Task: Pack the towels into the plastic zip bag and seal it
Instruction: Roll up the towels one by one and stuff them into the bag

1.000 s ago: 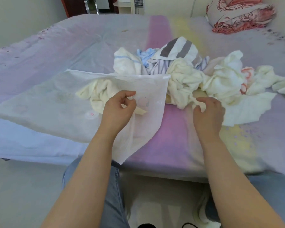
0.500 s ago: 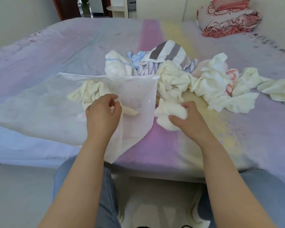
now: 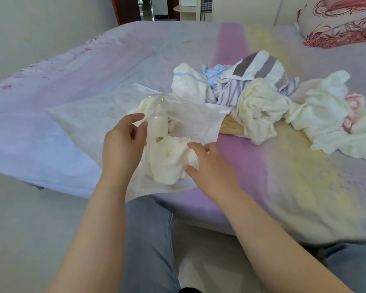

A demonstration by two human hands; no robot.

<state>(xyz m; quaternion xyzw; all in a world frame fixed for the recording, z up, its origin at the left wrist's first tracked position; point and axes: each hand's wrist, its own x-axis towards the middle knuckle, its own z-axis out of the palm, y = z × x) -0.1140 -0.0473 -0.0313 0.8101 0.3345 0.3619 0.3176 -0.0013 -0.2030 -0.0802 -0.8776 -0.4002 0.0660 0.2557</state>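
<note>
Left hand (image 3: 123, 149) is up at the mouth of the bag (image 3: 82, 123), thumb and fingers (image 3: 138, 118) pinching the clear upper flap and holding it lifted. Right hand (image 3: 209, 166) is at the opening too, fingers (image 3: 193, 146) curled round a bunched cream towel (image 3: 171, 161), which sits in the gap between the two hands, on the bag's lower flap at the mouth. Just beyond the left fingertips, more cream cloth (image 3: 156, 125) shows through the clear plastic, inside the bag. The bag itself lies flat on the bed (image 3: 283, 187), its closed end stretching off left of the left hand, one corner hanging over the bed's near edge by the left wrist. Beyond the right fingers and off to their right, the pile (image 3: 262, 102) waits on the bed: white and cream towels, a grey-striped one (image 3: 260, 64) on top, a light blue one (image 3: 211, 72) just behind. A red-patterned pillow (image 3: 342, 26) sits at the far right corner, well apart from both hands.
</note>
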